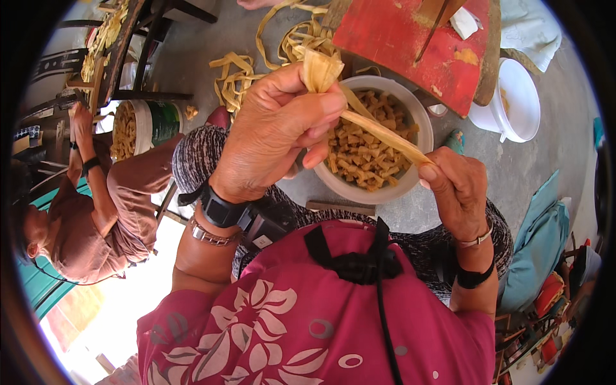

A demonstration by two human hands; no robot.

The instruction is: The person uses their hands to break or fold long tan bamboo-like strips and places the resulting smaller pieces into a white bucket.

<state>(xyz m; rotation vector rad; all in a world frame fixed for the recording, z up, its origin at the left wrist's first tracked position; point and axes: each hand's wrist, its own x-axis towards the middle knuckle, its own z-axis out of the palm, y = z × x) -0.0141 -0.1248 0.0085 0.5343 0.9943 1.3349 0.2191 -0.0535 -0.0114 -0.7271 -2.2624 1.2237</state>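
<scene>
A pale dried plant strip (380,131) is stretched between my two hands, above a white bucket (426,144) of short knotted strip pieces (370,166). My left hand (288,125) pinches the strip near a folded, flared piece (321,70) that stands up between thumb and fingers. Lower right, my right hand (455,187) grips the strip's other end between thumb and forefinger. Part of the strip is hidden behind my left fingers.
Long loose strips (236,79) lie on the floor ahead. A red board (370,29) holds an upright blade. A white bucket (522,108) stands right. At left, another person (91,216) sits beside a tipped-looking tub (166,122) of pieces.
</scene>
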